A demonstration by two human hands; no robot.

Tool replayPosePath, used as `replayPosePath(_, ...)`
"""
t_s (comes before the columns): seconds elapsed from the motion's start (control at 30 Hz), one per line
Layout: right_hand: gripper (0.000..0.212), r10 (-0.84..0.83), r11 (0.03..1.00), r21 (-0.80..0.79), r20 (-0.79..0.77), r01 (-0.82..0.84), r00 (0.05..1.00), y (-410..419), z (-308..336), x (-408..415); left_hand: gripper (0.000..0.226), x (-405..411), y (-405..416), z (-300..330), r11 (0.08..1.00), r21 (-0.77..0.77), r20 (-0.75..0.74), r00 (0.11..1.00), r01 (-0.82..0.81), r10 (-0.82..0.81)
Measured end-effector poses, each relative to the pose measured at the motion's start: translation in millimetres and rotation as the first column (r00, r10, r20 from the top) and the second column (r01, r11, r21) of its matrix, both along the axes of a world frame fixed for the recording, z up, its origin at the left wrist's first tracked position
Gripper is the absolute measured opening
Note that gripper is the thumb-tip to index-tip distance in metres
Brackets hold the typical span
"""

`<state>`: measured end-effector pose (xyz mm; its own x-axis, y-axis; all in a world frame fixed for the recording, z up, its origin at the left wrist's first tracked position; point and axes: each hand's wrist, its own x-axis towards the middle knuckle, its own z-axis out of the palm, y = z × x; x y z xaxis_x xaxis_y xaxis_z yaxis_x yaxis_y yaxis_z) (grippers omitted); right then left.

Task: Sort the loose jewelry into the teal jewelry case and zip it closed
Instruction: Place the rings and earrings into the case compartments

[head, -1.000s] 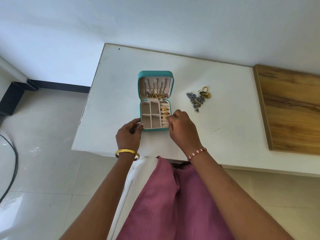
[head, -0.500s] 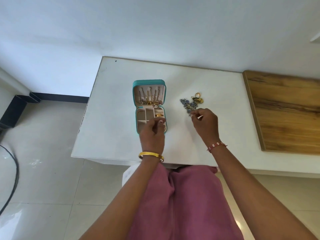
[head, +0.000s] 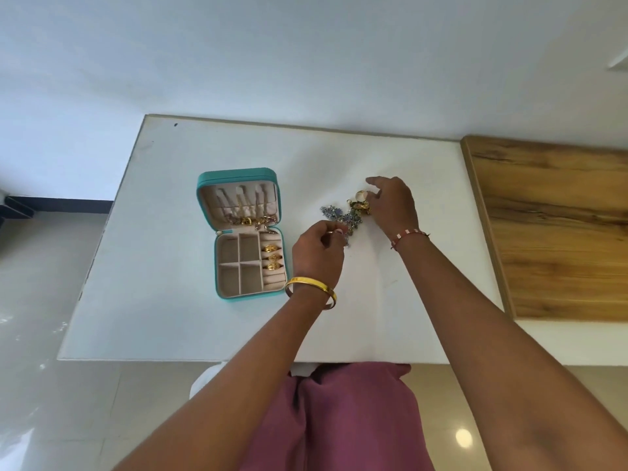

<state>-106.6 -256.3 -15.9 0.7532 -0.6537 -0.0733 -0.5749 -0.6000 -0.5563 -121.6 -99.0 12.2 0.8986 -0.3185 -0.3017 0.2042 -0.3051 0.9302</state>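
Note:
The teal jewelry case (head: 207, 180) lies open on the left of the white table (head: 170, 300). Gold chains (head: 249, 220) hang in its lid and three gold rings (head: 273, 257) sit in its ring rolls. To its right lies loose jewelry: a silver-blue piece (head: 334, 212) and gold pieces (head: 359, 198). My left hand (head: 317, 254) pinches the near end of the silver-blue piece with curled fingers. My right hand (head: 394, 207) reaches over the gold pieces with its fingers stretched out and its thumb touching them.
A wooden board (head: 557, 232) borders the table on the right. The wall runs along the table's far edge. The case's grid compartments (head: 238, 263) hold nothing. Tiled floor lies to the left, and pink cloth covers my lap below the table's near edge.
My left hand left the case and moved right to the silver-blue piece. My right hand moved from that piece's near end farther back to the gold pieces. The camera view shifted.

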Motion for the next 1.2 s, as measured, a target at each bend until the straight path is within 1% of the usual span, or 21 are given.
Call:
replayPosePath(0.1,0.029,0.043,0.999,-0.031,-0.018,-0.043,0.999,-3,-5,4,0.024,5,-3,-4,1.000,-0.009,-0.008,1.000,0.003,-0.003)
replayPosePath(0.17,0.026,0.055,0.994,-0.098,-0.012,-0.056,0.998,-2,-6,2,0.025,6,-3,-6,1.000,-0.010,-0.008,1.000,0.003,-0.003)
replayPosePath(0.2,0.023,0.051,0.991,-0.125,0.000,-0.051,0.999,-1,-6,0,0.026,6,-3,-6,1.000,-0.010,-0.012,1.000,0.001,-0.001)
replayPosePath(0.27,0.018,0.025,0.992,-0.126,0.073,-0.015,0.997,1,-5,-4,0.030,5,0,-4,1.000,-0.009,-0.020,1.000,-0.005,0.005)
replayPosePath(0.37,0.015,-0.040,0.998,-0.035,0.262,0.051,0.964,9,1,-13,0.027,2,9,-2,0.999,-0.029,-0.026,0.999,-0.023,0.022)
replayPosePath(0.43,0.014,-0.070,0.997,0.038,0.357,0.060,0.931,22,10,-21,0.022,0,14,-2,0.997,-0.047,-0.037,0.998,-0.057,0.055)
replayPosePath(0.53,0.012,-0.081,0.991,0.132,0.422,0.028,0.903,52,22,-36,0.014,-2,16,-1,0.995,-0.055,-0.041,0.996,-0.085,0.082)
replayPosePath(0.6,0.010,-0.057,0.991,0.135,0.437,-0.003,0.897,72,26,-47,0.014,-3,17,2,0.994,-0.064,-0.054,0.995,-0.092,0.089)
replayPosePath(0.73,0.010,-0.024,0.996,0.083,0.446,-0.015,0.895,98,30,-61,0.013,-8,25,4,0.992,-0.095,-0.074,0.995,-0.081,0.074)
replayPosePath(0.83,0.012,-0.025,0.993,0.115,0.438,-0.028,0.899,106,33,-68,0.012,-12,32,5,0.991,-0.104,-0.074,0.994,-0.086,0.078)
replayPosePath(0.9,0.013,-0.024,0.984,0.170,0.424,-0.053,0.905,109,37,-71,0.013,-13,37,5,0.989,-0.109,-0.080,0.992,-0.104,0.095)
replayPosePath(1.0,0.011,-0.064,0.942,0.329,0.382,-0.071,0.922,110,42,-73,0.011,-14,42,5,0.989,-0.094,-0.062,0.992,-0.116,0.110)
replayPosePath(1.2,0.017,-0.062,0.858,0.503,0.295,-0.100,0.953,108,43,-77,0.016,-19,53,1,0.993,-0.028,0.072,0.991,-0.114,0.116)
